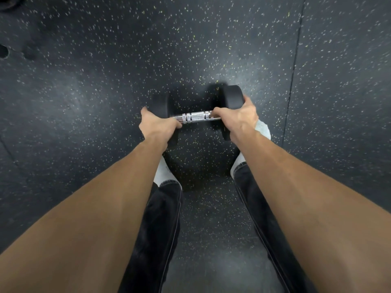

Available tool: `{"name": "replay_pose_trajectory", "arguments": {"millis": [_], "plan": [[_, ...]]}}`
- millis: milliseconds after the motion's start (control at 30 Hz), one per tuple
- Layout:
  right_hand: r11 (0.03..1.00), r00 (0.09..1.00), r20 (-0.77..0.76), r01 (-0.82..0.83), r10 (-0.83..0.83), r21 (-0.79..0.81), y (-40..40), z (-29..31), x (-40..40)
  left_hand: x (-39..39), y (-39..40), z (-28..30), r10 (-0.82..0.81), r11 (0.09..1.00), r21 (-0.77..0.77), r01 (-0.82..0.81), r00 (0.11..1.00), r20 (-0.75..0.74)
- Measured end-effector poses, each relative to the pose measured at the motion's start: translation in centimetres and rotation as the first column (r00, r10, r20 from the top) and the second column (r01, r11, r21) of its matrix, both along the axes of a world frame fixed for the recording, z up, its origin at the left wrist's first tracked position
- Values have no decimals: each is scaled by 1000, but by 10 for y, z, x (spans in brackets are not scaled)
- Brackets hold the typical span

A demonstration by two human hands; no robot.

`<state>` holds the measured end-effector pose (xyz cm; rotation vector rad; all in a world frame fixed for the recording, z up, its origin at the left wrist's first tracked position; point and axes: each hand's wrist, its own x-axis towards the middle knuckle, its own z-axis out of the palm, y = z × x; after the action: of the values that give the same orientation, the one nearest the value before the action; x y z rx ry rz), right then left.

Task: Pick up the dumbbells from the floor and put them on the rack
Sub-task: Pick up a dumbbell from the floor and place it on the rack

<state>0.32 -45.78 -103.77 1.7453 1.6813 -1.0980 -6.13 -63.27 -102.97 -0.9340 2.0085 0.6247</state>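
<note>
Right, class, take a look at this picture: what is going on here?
A person is bending over a black dumbbell on a speckled dark rubber floor. Both hands are on its knurled chrome handle: the left hand grips the left end by one weight head, and the right hand grips the right end by the other. The person's feet, in white socks, stand just behind it. Whether the dumbbell has left the floor cannot be told. No rack is in view.

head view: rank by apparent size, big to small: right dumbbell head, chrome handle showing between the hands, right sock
1. Right dumbbell head, partly covered by the right hand.
2. Chrome handle, the stretch bared between the hands; the left hand hides its other end.
3. Right sock, mostly hidden by the arm.

2 and 3 look close; unsure.
</note>
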Motion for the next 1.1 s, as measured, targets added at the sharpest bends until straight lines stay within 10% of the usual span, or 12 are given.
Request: {"name": "replay_pose_trajectory", "arguments": {"millis": [600, 1100], "plan": [[995, 998, 2, -69, 69, -75, 0, 57, -23, -24, -15, 52, -105, 992, 66, 105, 994, 0], [915, 814, -431, -288, 389, 282, -30, 364, -106, -82, -59, 367, -96, 995, -6, 104, 891, -444]]}}
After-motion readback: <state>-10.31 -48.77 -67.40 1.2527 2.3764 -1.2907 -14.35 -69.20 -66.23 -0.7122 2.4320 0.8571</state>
